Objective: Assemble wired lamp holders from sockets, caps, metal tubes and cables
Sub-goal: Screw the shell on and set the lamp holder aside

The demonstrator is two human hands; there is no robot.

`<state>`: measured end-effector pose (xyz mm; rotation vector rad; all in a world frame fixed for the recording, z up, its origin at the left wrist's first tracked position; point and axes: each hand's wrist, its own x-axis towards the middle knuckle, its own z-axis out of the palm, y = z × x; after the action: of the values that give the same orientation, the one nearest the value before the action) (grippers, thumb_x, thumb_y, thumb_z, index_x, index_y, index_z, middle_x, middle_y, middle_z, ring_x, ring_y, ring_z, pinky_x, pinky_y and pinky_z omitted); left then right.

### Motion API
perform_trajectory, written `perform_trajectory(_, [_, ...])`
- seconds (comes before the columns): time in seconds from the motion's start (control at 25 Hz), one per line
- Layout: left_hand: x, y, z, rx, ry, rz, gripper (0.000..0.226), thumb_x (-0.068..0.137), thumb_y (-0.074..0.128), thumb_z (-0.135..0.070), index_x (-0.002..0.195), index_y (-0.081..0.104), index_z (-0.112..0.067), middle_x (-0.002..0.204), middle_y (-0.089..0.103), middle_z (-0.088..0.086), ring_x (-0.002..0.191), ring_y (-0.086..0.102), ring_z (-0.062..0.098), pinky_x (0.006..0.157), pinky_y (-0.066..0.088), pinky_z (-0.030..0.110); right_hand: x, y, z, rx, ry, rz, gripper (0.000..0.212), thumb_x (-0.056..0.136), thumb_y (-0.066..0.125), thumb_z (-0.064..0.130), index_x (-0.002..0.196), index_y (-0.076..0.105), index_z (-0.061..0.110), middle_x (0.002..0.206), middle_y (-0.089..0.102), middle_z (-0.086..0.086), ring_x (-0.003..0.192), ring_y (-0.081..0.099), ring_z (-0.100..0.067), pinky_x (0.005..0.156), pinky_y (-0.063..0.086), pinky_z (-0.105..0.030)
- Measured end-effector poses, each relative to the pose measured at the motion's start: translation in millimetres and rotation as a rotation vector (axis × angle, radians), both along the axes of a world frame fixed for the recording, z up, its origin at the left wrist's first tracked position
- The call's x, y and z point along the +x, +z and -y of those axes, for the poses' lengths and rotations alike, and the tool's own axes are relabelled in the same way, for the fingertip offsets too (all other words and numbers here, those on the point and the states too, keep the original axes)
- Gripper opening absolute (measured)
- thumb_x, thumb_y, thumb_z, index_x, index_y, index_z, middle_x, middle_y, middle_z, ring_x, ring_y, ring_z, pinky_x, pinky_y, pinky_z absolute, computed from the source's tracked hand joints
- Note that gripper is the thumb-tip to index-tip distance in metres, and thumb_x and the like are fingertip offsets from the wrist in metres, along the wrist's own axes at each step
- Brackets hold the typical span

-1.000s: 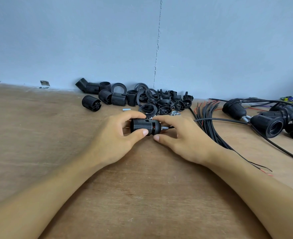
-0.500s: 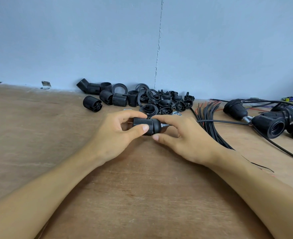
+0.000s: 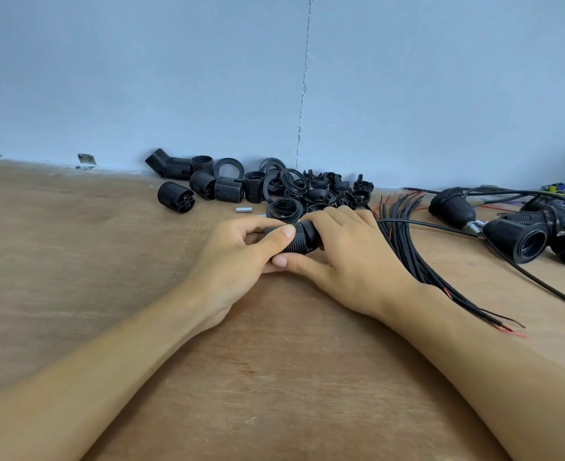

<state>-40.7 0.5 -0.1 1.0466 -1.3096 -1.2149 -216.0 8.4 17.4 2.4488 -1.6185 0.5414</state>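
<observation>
Fingers (image 3: pixel 258 224) of the left hand (image 3: pixel 238 254) are wrapped round the ribbed socket (image 3: pixel 299 242), with the thumb laid across its threads on top and the rest tucked beneath. The right hand (image 3: pixel 351 261) closes over the smooth cap (image 3: pixel 309 227) at the socket's right end, its thumb reaching in underneath. Both hands therefore grasp the one piece, which sits just above the table (image 3: pixel 274 377), about midway across and toward the far edge. A thin black cable (image 3: pixel 424 224) runs out from under the right hand toward the right edge.

The piece looks like hard moulded plastic, so it is probably light and stiff with no give. The ribs should offer sure purchase. The cap is smoother and may slip when turned, so its broad shoulder is the better place to take hold. Fine plastic threads could cross if forced, which calls for a gentle start. The cable is limp and makes a poor handle, since pulling on it would likely strain the joint inside.

Along the far edge lie spare sockets (image 3: pixel 219 188), black rings (image 3: pixel 287 207) and a short metal tube (image 3: pixel 244 209). A cable bundle (image 3: pixel 407 254) fans out beside the right wrist. Finished holders (image 3: pixel 514 237) rest near the right edge.
</observation>
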Motion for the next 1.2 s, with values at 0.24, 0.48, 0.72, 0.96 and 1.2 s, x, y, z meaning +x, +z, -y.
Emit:
perform_trajectory(0.24, [-1,0,-1,0.013,0.007,-0.027,0.013,0.096,0.07,-0.016,0.101,0.076,-0.006,0.077,0.077,-0.003,0.078,0.076,0.01,0.076,0.063,0.029,3,1,0,-0.001,-0.02,-0.139,0.081,0.085,0.014,0.078,0.118,0.057,0.017,0.111,0.062,0.002,0.109,0.049,-0.021,0.098,0.031,-0.035])
perform_trajectory(0.48, [-3,-1,-3,0.001,0.047,-0.033,0.008,0.095,0.071,-0.015,0.098,0.076,-0.01,0.07,0.074,-0.007,0.075,0.074,0.005,0.07,0.061,0.024,6,-1,-1,0.017,-0.021,-0.153,0.08,0.087,0.014,0.075,0.124,0.053,0.017,0.118,0.06,0.0,0.113,0.048,-0.023,0.099,0.03,-0.037])
perform_trajectory(0.72, [-1,-1,1,0.052,0.037,0.028,0.024,0.098,0.068,-0.027,0.098,0.078,-0.005,0.096,0.078,0.012,0.092,0.076,0.024,0.085,0.061,0.043,0,1,1,0.049,0.069,-0.107,0.087,0.083,0.023,0.08,0.141,0.045,0.018,0.126,0.059,0.002,0.118,0.048,-0.02,0.101,0.026,-0.034])
perform_trajectory(0.96, [-2,-1,6,-0.006,0.061,0.175,0.034,0.106,0.052,-0.04,0.094,0.067,-0.012,0.062,0.067,0.002,0.054,0.061,0.018,0.055,0.048,0.033,-5,2,1,0.171,0.18,0.022,0.067,0.102,0.029,0.054,0.155,0.028,0.014,0.123,0.054,0.001,0.12,0.043,-0.018,0.107,0.027,-0.036])
perform_trajectory(1.2, [0,-4,10,-0.043,0.136,0.251,0.03,0.106,0.042,-0.046,0.09,0.054,-0.023,0.059,0.053,-0.008,0.049,0.05,0.006,0.06,0.038,0.03,-5,-4,4,0.116,0.212,0.126,0.04,0.101,0.039,0.052,0.118,0.057,0.021,0.092,0.054,0.016,0.09,0.045,-0.011,0.091,0.034,-0.037])
